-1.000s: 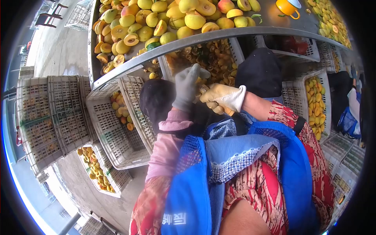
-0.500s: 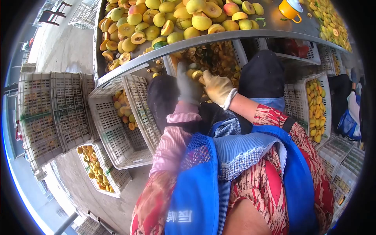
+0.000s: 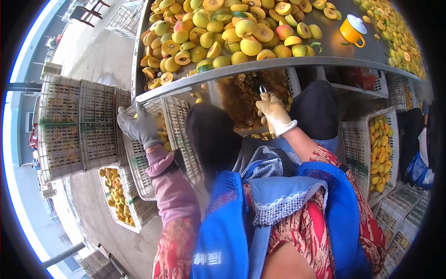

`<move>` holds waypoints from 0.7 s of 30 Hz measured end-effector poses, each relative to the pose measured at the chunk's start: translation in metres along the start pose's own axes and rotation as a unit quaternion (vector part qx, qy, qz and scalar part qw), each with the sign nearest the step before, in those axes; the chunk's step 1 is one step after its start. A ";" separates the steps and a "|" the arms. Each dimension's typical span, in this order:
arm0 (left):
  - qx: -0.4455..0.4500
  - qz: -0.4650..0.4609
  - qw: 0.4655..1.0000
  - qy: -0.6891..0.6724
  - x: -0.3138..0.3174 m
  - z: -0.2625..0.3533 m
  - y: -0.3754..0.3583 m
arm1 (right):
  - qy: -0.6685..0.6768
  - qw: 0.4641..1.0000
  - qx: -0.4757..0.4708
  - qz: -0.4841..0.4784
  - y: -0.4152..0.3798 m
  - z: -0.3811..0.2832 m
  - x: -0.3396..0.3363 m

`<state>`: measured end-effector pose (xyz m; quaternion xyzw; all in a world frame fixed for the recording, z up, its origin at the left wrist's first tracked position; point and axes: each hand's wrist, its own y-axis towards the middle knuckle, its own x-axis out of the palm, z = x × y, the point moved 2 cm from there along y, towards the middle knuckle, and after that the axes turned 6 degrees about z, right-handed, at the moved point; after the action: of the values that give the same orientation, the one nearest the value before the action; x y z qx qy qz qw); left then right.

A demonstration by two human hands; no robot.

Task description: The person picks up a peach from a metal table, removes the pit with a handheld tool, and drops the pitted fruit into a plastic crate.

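My left hand, in a grey glove, is over the near-left crate, just below the table's metal edge. Its fingers are apart, with a bit of yellow visible near them. Halved fruit lies in that crate beside the hand. My right hand, in a pale yellow glove, is closed round a small tool whose metal tip sticks up past the fingers. Beneath and behind it is a crate of brown scraps and cut pieces, between the knees.
Yellow fruit, whole and halved, is heaped on the metal table with a yellow mug. Crates are stacked at left; a fruit-filled crate stands at right. Another person's dark-clothed leg shows at far right.
My left hand has moved from beside my right hand to the crate at left, and its fingers have spread. The tool's metal tip now shows in my right hand. The view has shifted.
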<state>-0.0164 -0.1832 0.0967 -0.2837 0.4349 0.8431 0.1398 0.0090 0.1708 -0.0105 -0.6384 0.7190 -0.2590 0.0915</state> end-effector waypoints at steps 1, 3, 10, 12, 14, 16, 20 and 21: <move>0.009 -0.016 0.999 0.028 0.000 -0.001 0.007 | 0.034 0.999 0.018 -0.025 0.001 0.003 0.004; 0.054 -0.108 0.987 -0.105 0.024 0.021 0.005 | 0.097 0.991 0.059 -0.072 0.001 0.014 0.010; 0.305 -0.269 0.909 0.092 0.140 0.112 0.001 | -0.133 0.981 0.098 -0.103 -0.009 0.003 0.012; 0.301 -0.305 0.894 0.129 0.147 0.122 0.000 | -0.118 0.984 0.096 -0.097 -0.008 -0.001 0.009; 0.293 -0.315 0.895 0.118 0.149 0.123 0.002 | -0.089 0.987 0.089 -0.096 -0.002 0.001 0.010; 0.246 -0.281 0.926 0.063 0.153 0.105 0.006 | -0.058 0.989 0.093 -0.094 0.001 -0.003 0.013; 0.029 -0.292 0.938 -0.185 0.129 0.088 -0.004 | 0.008 0.993 0.062 -0.101 -0.014 -0.030 0.022; -0.057 -0.304 0.907 -0.286 0.120 0.087 -0.006 | 0.022 0.992 0.057 -0.113 -0.015 -0.029 0.023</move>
<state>-0.1410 -0.1100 0.0610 -0.1567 0.2205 0.8280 0.4911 0.0045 0.1556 0.0257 -0.7032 0.6284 -0.3222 0.0823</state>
